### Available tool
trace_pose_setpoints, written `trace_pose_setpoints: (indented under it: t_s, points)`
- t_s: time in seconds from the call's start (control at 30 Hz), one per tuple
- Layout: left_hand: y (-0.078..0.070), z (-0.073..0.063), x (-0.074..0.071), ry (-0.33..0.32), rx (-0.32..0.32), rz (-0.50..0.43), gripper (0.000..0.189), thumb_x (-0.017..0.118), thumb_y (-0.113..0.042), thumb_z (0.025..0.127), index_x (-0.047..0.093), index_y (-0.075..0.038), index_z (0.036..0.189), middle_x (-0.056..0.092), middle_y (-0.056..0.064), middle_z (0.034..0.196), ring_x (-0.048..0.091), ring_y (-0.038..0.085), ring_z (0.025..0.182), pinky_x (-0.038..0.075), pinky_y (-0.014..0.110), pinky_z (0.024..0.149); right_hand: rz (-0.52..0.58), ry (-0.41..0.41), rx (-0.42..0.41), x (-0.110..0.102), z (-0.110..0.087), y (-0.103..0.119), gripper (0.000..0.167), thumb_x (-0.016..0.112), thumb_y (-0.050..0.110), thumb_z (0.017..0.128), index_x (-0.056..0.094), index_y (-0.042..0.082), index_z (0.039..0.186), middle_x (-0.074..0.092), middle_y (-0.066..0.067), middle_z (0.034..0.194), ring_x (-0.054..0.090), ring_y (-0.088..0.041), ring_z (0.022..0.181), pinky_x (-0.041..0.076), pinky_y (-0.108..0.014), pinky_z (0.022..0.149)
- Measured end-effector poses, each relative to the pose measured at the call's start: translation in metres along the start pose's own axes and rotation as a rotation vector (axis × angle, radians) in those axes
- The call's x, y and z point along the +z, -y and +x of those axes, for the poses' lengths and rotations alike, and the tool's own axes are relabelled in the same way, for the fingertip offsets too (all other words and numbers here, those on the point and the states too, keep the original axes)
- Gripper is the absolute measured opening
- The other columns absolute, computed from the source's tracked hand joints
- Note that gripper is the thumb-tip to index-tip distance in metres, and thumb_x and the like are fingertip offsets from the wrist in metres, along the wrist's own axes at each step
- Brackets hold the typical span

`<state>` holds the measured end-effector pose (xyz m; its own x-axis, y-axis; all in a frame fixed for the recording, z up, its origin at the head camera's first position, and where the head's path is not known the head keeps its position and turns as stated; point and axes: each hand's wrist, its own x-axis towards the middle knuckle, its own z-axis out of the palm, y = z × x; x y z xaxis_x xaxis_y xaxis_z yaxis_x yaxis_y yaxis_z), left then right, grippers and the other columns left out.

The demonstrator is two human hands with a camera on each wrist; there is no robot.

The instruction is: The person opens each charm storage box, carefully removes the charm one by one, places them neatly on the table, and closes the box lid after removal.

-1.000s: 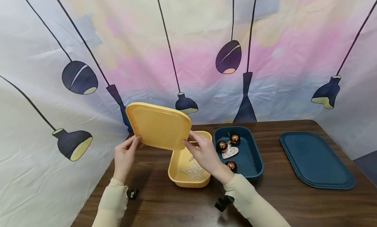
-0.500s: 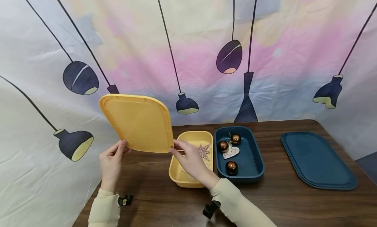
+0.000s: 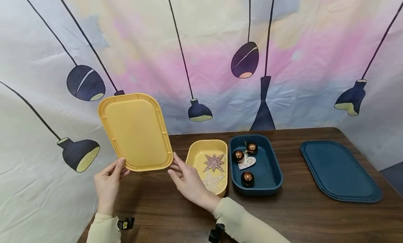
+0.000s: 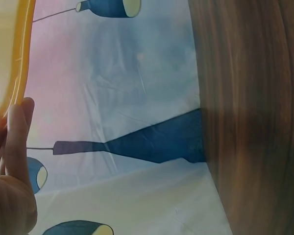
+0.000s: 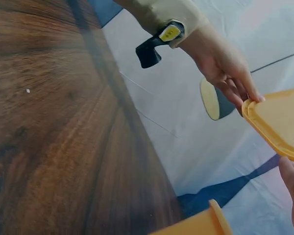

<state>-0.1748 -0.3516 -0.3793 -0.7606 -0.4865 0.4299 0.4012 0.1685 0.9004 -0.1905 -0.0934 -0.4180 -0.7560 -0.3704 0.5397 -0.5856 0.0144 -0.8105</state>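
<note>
soft light, dimmer wrist views

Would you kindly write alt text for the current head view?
A person's left hand and right hand hold up a yellow lid over a wooden table. Farther right stand a yellow box with two stars and a blue box with three brown baubles and a heart; a blue lid lies rightmost.

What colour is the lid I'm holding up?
The lid is yellow; it shows best in the head view.

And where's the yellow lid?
Head view: the lid is held up left of the yellow box, lower corners at the left hand and right hand.
</note>
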Motion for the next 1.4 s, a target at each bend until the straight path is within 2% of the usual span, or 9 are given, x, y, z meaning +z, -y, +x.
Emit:
trace_pose_setpoints:
  t_s: [0.23, 0.53, 0.67, 0.8, 0.97, 1.07, 1.2, 1.23, 1.4]
  points:
    - [0.012, 0.007, -0.009, 0.004, -0.06, 0.086, 0.033, 0.07, -0.006, 0.094, 0.066, 0.018, 0.117, 0.075, -0.005, 0.08, 0.071, 0.007, 0.064, 0.056, 0.021, 0.061, 0.01, 0.116, 0.087, 0.011, -0.001, -0.007, 0.073, 0.052, 0.033, 0.107, 0.008, 0.012, 0.163, 0.023, -0.014, 0.164, 0.048, -0.022, 0.136, 0.044, -0.021, 0.101]
    - [0.034, 0.01, -0.028, 0.037, -0.233, 0.133, 0.036, 0.072, -0.01, 0.094, 0.066, 0.013, 0.12, 0.075, -0.008, 0.08, 0.071, 0.006, 0.067, 0.057, 0.022, 0.062, -0.039, 0.33, 0.168, 0.022, -0.01, -0.016, 0.091, 0.054, 0.047, 0.103, -0.005, 0.012, 0.162, 0.006, -0.012, 0.168, 0.041, -0.022, 0.141, 0.038, -0.025, 0.109]
    - [0.043, 0.01, -0.034, 0.087, -0.282, 0.182, 0.027, 0.073, -0.017, 0.094, 0.074, 0.001, 0.114, 0.074, -0.009, 0.079, 0.071, 0.006, 0.068, 0.058, 0.023, 0.063, -0.053, 0.347, 0.188, 0.025, -0.011, -0.02, 0.09, 0.056, 0.045, 0.103, -0.001, 0.009, 0.162, 0.004, -0.011, 0.168, 0.044, -0.018, 0.138, 0.039, -0.024, 0.108]
    - [0.05, 0.012, -0.038, 0.102, -0.336, 0.163, 0.006, 0.074, -0.017, 0.094, 0.079, -0.015, 0.095, 0.073, -0.007, 0.076, 0.07, 0.006, 0.065, 0.058, 0.023, 0.063, -0.057, 0.348, 0.216, 0.029, -0.011, -0.02, 0.09, 0.058, 0.044, 0.102, 0.004, 0.005, 0.162, 0.004, -0.012, 0.167, 0.046, -0.017, 0.135, 0.039, -0.023, 0.107]
    - [0.055, 0.014, -0.04, 0.109, -0.386, 0.162, 0.014, 0.074, -0.018, 0.094, 0.077, -0.027, 0.082, 0.073, -0.007, 0.074, 0.07, 0.006, 0.064, 0.058, 0.023, 0.062, -0.087, 0.374, 0.272, 0.032, -0.011, -0.015, 0.09, 0.059, 0.044, 0.101, 0.006, 0.003, 0.161, 0.004, -0.014, 0.167, 0.055, -0.024, 0.129, 0.04, -0.024, 0.106]
    - [0.056, 0.013, -0.043, 0.121, -0.418, 0.224, 0.006, 0.072, -0.019, 0.095, 0.078, -0.018, 0.093, 0.072, -0.009, 0.074, 0.069, 0.005, 0.065, 0.058, 0.023, 0.063, -0.134, 0.421, 0.28, 0.034, -0.014, -0.014, 0.091, 0.059, 0.045, 0.101, 0.006, 0.002, 0.161, 0.004, -0.016, 0.167, 0.05, -0.026, 0.134, 0.036, -0.028, 0.111]
    - [0.059, 0.01, -0.049, 0.159, -0.456, 0.356, 0.037, 0.069, -0.021, 0.098, 0.066, 0.007, 0.123, 0.071, -0.009, 0.079, 0.069, 0.004, 0.068, 0.059, 0.024, 0.066, -0.198, 0.491, 0.309, 0.038, -0.018, -0.018, 0.093, 0.058, 0.049, 0.1, 0.008, 0.001, 0.161, 0.006, -0.017, 0.166, 0.029, -0.029, 0.147, 0.029, -0.033, 0.117]
    - [0.06, 0.01, -0.049, 0.169, -0.465, 0.384, 0.042, 0.069, -0.021, 0.098, 0.063, 0.011, 0.126, 0.071, -0.007, 0.08, 0.069, 0.004, 0.068, 0.059, 0.025, 0.066, -0.207, 0.503, 0.321, 0.038, -0.018, -0.02, 0.093, 0.059, 0.049, 0.099, 0.009, 0.001, 0.161, 0.007, -0.017, 0.166, 0.023, -0.03, 0.149, 0.027, -0.034, 0.118]
    - [0.068, 0.011, -0.051, 0.249, -0.481, 0.463, 0.052, 0.067, -0.021, 0.1, 0.056, 0.019, 0.131, 0.071, -0.001, 0.087, 0.068, 0.006, 0.069, 0.059, 0.025, 0.067, -0.213, 0.538, 0.383, 0.039, -0.015, -0.026, 0.092, 0.061, 0.048, 0.098, 0.013, -0.001, 0.16, 0.011, -0.02, 0.166, 0.022, -0.029, 0.149, 0.026, -0.032, 0.118]
